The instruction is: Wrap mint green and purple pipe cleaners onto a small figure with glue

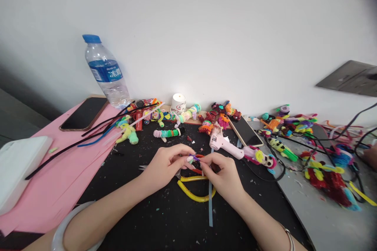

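Note:
Over the middle of the black mat, my left hand and my right hand meet, fingertips almost touching. Between them is a small purple pipe cleaner piece, with a bit of pale green beside the left fingers. Both hands pinch it, though the fingers hide most of it. Scissors with yellow handles and some red lie beneath the hands, blades pointing left. A pink glue gun rests just beyond my right hand. From it a translucent glue stick extends toward me, passing over the handles.
Pipe cleaner figures line the wall, with more at right among black cables. A water bottle, a paper cup, a dark phone, another phone and a white box stand around. Another person's hand shows at far right.

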Demonstrator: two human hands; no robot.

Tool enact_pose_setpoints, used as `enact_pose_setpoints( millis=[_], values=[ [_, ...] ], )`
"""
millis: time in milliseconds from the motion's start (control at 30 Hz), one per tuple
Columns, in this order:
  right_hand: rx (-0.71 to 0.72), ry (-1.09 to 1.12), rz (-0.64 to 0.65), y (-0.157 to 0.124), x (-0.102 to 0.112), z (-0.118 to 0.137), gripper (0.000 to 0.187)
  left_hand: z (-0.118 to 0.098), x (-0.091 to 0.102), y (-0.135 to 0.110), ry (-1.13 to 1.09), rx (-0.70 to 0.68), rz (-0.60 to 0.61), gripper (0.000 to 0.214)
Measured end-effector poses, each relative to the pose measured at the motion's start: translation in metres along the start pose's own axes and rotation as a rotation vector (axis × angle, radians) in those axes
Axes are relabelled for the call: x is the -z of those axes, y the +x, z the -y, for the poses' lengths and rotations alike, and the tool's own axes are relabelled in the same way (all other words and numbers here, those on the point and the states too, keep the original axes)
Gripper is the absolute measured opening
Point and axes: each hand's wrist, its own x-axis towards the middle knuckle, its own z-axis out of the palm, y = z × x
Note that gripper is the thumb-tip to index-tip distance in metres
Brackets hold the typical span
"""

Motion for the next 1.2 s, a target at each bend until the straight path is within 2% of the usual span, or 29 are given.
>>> enact_pose_setpoints(
  millis=[233,400,500,600,667,733,767,867,933,1067,1200],
  values=[
    [0.044,0.009,-0.002,-0.002,0.0,0.005,0.015,-0.004,0.002,-0.002,0.356,-0.21,-0.097,0.021],
    [0.21,-0.065,-0.029,-0.006,-0.002,0.008,0.016,-0.003,0.002,-0.004,0.419,-0.329,-0.11,0.025],
    [0.31,-0.103,-0.007,-0.007,0.0,0.009,0.014,-0.003,0.003,-0.004,0.401,-0.321,-0.118,0.024],
    [0.331,-0.145,0.0,-0.003,0.008,0.005,0.016,-0.004,0.003,-0.001,0.252,-0.205,-0.146,0.02],
    [0.29,-0.231,-0.152,0.003,0.016,-0.002,0.022,-0.005,0.004,0.001,0.067,-0.098,-0.155,0.018],
    [0.19,-0.388,-0.292,0.01,0.022,-0.011,0.031,-0.005,0.004,0.004,-0.105,-0.018,-0.161,0.018],
    [0.122,-0.491,-0.322,0.013,0.025,-0.016,0.036,-0.005,0.005,0.004,-0.17,0.007,-0.162,0.018],
    [-0.109,-0.745,-0.279,0.019,0.028,-0.029,0.047,-0.005,0.007,0.007,-0.311,0.049,-0.148,0.017],
    [-0.198,-0.83,-0.201,0.021,0.028,-0.036,0.047,-0.003,0.008,0.008,-0.394,0.072,-0.131,0.018],
    [-0.228,-0.842,-0.128,0.022,0.03,-0.042,0.039,0.003,0.01,0.011,-0.557,0.088,-0.113,0.02],
    [-0.197,-0.722,-0.202,0.023,0.036,-0.044,0.033,0.004,0.011,0.012,-0.664,0.094,-0.098,0.023]
  ],
)
